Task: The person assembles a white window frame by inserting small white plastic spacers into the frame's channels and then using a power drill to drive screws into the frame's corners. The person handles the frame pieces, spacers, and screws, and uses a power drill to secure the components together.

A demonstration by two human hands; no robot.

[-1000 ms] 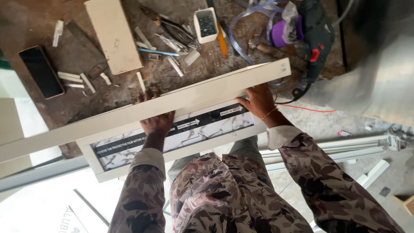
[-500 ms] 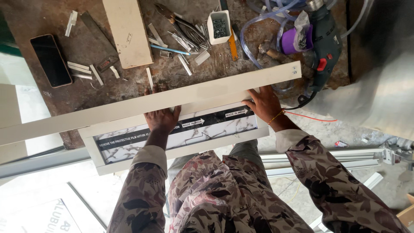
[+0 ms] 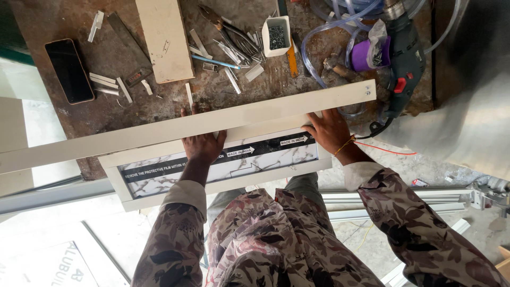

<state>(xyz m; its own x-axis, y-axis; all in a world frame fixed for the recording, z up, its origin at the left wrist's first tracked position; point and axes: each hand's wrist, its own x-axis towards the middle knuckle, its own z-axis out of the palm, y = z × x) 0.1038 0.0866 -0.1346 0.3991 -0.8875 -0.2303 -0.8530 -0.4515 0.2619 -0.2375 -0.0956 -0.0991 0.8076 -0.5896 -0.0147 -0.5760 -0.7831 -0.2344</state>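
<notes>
A long white profile bar (image 3: 159,130) lies slanted across the rusty workbench (image 3: 239,93). Below it a white frame (image 3: 223,183) holds a marble-pattern panel (image 3: 175,175) with a black film strip. My left hand (image 3: 203,143) reaches over the frame, its fingers curled on the bar. My right hand (image 3: 330,130) presses on the frame's upper right corner, just under the bar.
On the bench lie a black phone (image 3: 69,70), a beige board (image 3: 164,37), pliers (image 3: 234,32), a white box of screws (image 3: 276,36), clear hose (image 3: 324,32), a purple cup (image 3: 366,53) and a dark power drill (image 3: 404,58). Aluminium profiles (image 3: 404,204) lie on the floor to the right.
The view has shifted slightly, so bench and bar sit lower in frame. Both hands stay on the bar and frame in nearly the same grip.
</notes>
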